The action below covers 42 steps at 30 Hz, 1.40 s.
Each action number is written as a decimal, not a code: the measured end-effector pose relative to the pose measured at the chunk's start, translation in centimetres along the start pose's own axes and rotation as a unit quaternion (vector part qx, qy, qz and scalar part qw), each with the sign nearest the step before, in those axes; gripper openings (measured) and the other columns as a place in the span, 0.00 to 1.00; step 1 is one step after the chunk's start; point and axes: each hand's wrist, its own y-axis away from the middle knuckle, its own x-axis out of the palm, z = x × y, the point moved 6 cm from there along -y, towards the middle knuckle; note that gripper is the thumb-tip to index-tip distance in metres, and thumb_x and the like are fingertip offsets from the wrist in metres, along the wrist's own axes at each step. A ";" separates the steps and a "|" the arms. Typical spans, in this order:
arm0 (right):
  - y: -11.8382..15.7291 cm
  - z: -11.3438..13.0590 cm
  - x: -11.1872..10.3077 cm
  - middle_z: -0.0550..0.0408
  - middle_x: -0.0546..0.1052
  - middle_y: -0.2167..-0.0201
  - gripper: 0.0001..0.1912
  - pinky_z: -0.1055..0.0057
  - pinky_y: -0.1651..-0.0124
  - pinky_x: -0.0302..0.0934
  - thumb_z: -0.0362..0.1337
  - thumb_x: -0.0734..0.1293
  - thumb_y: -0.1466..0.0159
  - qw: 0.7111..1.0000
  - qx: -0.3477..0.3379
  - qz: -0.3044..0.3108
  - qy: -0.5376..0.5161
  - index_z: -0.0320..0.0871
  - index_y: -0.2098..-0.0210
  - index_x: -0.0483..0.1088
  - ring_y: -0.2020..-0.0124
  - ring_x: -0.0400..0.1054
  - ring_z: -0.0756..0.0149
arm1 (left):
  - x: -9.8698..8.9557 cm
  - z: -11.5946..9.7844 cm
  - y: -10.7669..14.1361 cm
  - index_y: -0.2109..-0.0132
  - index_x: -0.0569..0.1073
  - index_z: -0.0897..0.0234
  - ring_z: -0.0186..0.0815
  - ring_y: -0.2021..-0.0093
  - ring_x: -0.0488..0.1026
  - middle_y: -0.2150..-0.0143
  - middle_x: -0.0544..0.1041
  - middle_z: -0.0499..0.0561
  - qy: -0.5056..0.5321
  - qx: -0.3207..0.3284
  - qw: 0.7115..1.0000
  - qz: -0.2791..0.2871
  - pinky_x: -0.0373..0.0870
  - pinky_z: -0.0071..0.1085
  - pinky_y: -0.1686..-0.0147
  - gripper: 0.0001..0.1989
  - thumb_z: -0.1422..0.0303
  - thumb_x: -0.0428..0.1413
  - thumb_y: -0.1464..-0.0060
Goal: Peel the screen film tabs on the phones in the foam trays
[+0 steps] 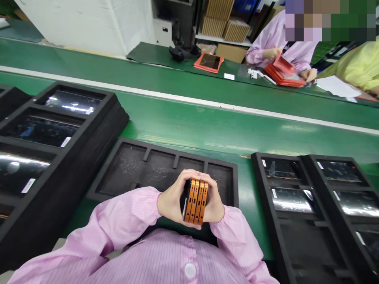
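A stack of several orange-edged smartphones (pixel 195 202) stands on edge between my two hands, the ends with ports and small holes facing up toward me. Around its left side wraps my left hand (pixel 171 201), closed on the dark face of the outermost phone, where a white label strip partly shows. My right hand (pixel 214 199) grips the stack from the right, and the fingertips of both hands meet at its far end. Beneath and beyond them lies a black foam tray (pixel 133 167) with bare compartments; my hands and sleeves hide part of it.
Stacked black foam trays (pixel 97 130) with labelled phones rise at left. Two more trays (pixel 268 205) (pixel 322 197) with phones stand at right. Across the green bench (pixel 183 118), a person in pink handles red sleeves (pixel 284 75), beside someone in yellow.
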 end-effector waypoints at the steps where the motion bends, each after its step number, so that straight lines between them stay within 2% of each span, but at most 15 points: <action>1: 0.0 0.0 0.0 0.45 0.65 0.46 0.53 0.50 0.40 0.61 0.43 0.81 0.59 1.000 -0.001 0.000 0.001 0.51 0.38 0.56 0.43 0.63 0.47 | 0.0 0.0 0.0 0.38 0.56 0.59 0.49 0.45 0.64 0.47 0.62 0.58 -0.002 -0.002 1.000 0.000 0.67 0.49 0.44 0.55 0.44 0.69 0.70; 13: 0.2 0.1 -0.1 0.46 0.65 0.47 0.54 0.51 0.41 0.61 0.44 0.81 0.59 1.000 -0.003 0.005 0.022 0.52 0.38 0.54 0.44 0.64 0.49 | 0.0 -0.1 0.1 0.39 0.56 0.59 0.49 0.45 0.65 0.48 0.62 0.58 -0.021 -0.006 1.000 0.001 0.68 0.49 0.45 0.55 0.44 0.70 0.70; 20: 0.3 -0.4 -0.2 0.45 0.65 0.45 0.55 0.50 0.40 0.61 0.45 0.82 0.59 1.000 0.010 0.005 0.006 0.52 0.38 0.54 0.42 0.63 0.47 | -0.1 0.2 0.1 0.39 0.55 0.56 0.52 0.45 0.65 0.47 0.62 0.58 -0.024 -0.040 0.999 0.018 0.67 0.54 0.44 0.57 0.47 0.71 0.74; 25: 0.5 -0.7 -0.2 0.45 0.65 0.45 0.59 0.49 0.40 0.62 0.46 0.83 0.64 0.999 0.028 0.003 0.037 0.53 0.39 0.53 0.42 0.63 0.46 | -0.1 0.6 0.2 0.40 0.56 0.56 0.54 0.45 0.65 0.48 0.62 0.58 -0.025 -0.062 0.998 0.020 0.67 0.54 0.45 0.58 0.49 0.73 0.78; 32: 0.1 -0.1 -0.2 0.46 0.65 0.45 0.51 0.51 0.40 0.62 0.48 0.80 0.55 1.000 0.005 0.007 0.014 0.52 0.38 0.54 0.42 0.64 0.49 | -0.1 0.3 0.1 0.40 0.57 0.57 0.52 0.45 0.65 0.48 0.62 0.58 -0.013 -0.057 0.998 0.017 0.66 0.53 0.44 0.56 0.50 0.73 0.75; 37: 0.2 -0.3 -0.1 0.45 0.65 0.45 0.53 0.51 0.40 0.62 0.51 0.80 0.57 0.999 0.002 0.018 0.027 0.52 0.38 0.53 0.42 0.64 0.48 | -0.2 0.0 0.2 0.40 0.57 0.57 0.52 0.45 0.64 0.48 0.62 0.58 -0.018 -0.040 0.999 0.018 0.66 0.53 0.44 0.55 0.49 0.72 0.73; 40: 0.3 -0.5 -0.1 0.45 0.65 0.46 0.57 0.50 0.41 0.63 0.50 0.82 0.62 0.999 0.008 0.019 0.044 0.53 0.39 0.52 0.43 0.64 0.46 | -0.2 -0.1 0.2 0.40 0.57 0.57 0.52 0.44 0.64 0.47 0.62 0.58 -0.020 -0.039 0.999 0.019 0.65 0.53 0.44 0.54 0.49 0.72 0.73; 42: 0.3 -0.4 -0.1 0.45 0.65 0.45 0.57 0.50 0.41 0.62 0.49 0.82 0.61 0.999 0.004 0.018 0.043 0.53 0.39 0.52 0.43 0.64 0.46 | -0.2 -0.1 0.2 0.40 0.57 0.57 0.52 0.44 0.64 0.47 0.62 0.59 -0.020 -0.042 0.999 0.019 0.65 0.52 0.43 0.54 0.50 0.72 0.72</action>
